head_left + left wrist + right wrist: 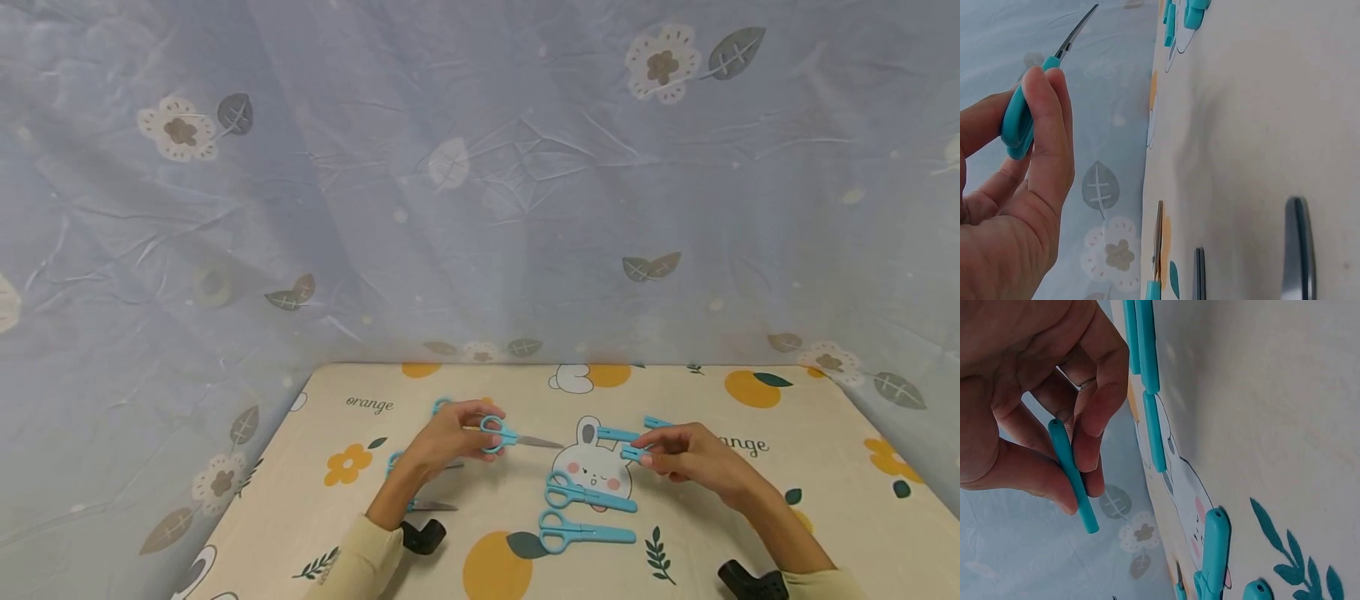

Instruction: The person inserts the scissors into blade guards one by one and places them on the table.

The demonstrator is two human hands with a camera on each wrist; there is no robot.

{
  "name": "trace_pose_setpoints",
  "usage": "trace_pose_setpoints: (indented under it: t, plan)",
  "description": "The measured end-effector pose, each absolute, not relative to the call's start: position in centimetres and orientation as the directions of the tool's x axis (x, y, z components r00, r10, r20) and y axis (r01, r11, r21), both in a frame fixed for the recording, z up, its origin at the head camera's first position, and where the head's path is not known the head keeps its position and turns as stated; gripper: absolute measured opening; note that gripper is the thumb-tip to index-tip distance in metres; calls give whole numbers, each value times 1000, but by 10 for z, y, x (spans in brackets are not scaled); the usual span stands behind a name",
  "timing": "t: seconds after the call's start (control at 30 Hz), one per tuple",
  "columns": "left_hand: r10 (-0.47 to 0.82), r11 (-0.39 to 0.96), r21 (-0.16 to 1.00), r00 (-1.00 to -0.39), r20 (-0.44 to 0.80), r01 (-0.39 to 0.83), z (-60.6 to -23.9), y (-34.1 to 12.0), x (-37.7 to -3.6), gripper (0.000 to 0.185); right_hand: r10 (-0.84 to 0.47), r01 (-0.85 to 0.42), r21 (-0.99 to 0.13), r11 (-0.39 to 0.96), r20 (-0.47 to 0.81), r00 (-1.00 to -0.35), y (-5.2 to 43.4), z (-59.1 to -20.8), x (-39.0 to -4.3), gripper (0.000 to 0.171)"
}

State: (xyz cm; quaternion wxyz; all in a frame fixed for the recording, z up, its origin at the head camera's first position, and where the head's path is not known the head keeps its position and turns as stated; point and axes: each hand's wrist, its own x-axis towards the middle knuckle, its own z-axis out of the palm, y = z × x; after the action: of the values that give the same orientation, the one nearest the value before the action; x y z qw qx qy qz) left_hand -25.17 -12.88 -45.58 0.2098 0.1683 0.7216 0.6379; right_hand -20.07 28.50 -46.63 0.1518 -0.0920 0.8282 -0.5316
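My left hand [456,435] grips a pair of light-blue-handled scissors [510,437] above the table, bare blades pointing right. In the left wrist view, thumb and fingers pinch the scissors' handle loops [1016,122]. Opposite, my right hand [701,460] pinches a slim blue blade cover [632,452] between thumb and fingers; the right wrist view shows the cover [1074,478] tilted. The scissor tips and the cover are apart. Two covered scissors, one pair [600,497] behind the other pair [600,533], lie below the hands.
Loose blade covers [617,434] lie behind my right hand. Several uncovered scissors [435,506] lie by my left forearm, partly hidden by it. A patterned cream cloth [420,571] covers the table, and a grey-blue floral curtain [480,217] hangs along its back and sides.
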Motion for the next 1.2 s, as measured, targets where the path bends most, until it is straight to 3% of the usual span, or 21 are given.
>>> trace_pose_setpoints:
  t: [1.2]
  plan:
    - [496, 77, 996, -864, -86, -55, -456, -108, -251, 36, -351, -17, -915, 403, -137, -926, 267, -465, -208, 41]
